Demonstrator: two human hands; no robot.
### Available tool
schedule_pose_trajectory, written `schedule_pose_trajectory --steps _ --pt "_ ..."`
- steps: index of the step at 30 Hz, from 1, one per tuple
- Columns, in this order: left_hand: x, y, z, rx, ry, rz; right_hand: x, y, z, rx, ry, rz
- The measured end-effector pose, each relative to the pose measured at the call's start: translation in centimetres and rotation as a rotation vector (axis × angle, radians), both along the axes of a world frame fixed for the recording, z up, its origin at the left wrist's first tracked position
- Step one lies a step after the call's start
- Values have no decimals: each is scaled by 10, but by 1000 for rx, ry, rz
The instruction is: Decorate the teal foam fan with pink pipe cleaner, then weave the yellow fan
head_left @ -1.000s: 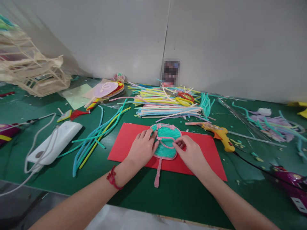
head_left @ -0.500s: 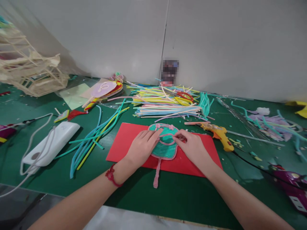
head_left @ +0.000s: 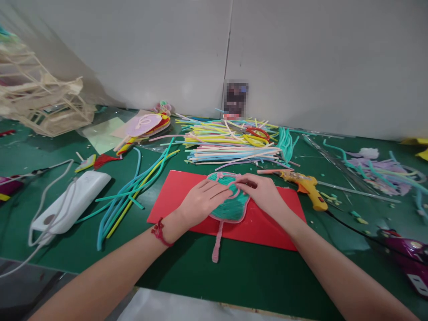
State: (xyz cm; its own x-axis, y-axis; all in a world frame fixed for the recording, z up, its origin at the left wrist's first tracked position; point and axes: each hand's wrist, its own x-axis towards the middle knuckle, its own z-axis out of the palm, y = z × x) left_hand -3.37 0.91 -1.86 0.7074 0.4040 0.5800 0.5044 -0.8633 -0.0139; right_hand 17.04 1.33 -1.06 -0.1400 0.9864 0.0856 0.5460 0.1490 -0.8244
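Note:
A teal hand fan (head_left: 227, 207) with a pink rim and pink handle lies on a red sheet (head_left: 272, 229). Over its face, a curved pink pipe cleaner (head_left: 236, 195) is held between my two hands. My left hand (head_left: 205, 198) lies across the fan's left part, fingertips closed on one end of the strip. My right hand (head_left: 259, 187) pinches the other end with thumb and forefinger near the fan's upper right. The fingertips partly hide the strip.
Behind the sheet lies a heap of coloured pipe cleaners (head_left: 230, 154) with red-handled scissors (head_left: 257, 133). A yellow glue gun (head_left: 307, 187) rests at the right. Loose teal and yellow pipe cleaners (head_left: 133, 191) and a white power bank (head_left: 78, 200) are at the left.
My right hand has moved left and slightly up, bending the pink pipe cleaner into a tighter curve. My left hand has shifted slightly right over the fan.

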Motion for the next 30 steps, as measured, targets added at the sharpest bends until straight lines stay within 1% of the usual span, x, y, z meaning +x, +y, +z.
schedule_pose_trajectory --steps 2,4,8,10,13,15,18,23,27,30 --pt "0 2 0 -10 13 -16 1 1 -1 -8 -1 9" --pt "-1 4 1 -19 39 -5 2 2 -1 -12 -7 15" --pt "-5 9 7 -22 162 24 3 5 0 10 -5 69" --pt "-5 12 12 0 238 -19 3 7 0 28 -16 115" --pt "-4 17 18 60 322 -137 2 8 0 69 -50 160" --pt "-2 20 20 88 348 -190 0 8 -1 91 -67 157" --pt "1 23 19 87 382 -201 -4 4 -4 54 -50 120" --pt "4 22 18 13 359 -197 -6 -4 -9 -74 21 89" --pt "3 21 19 9 297 -235 -6 -3 -10 -94 107 68" --pt "1 19 17 40 273 -249 -7 -1 -10 -89 168 31"
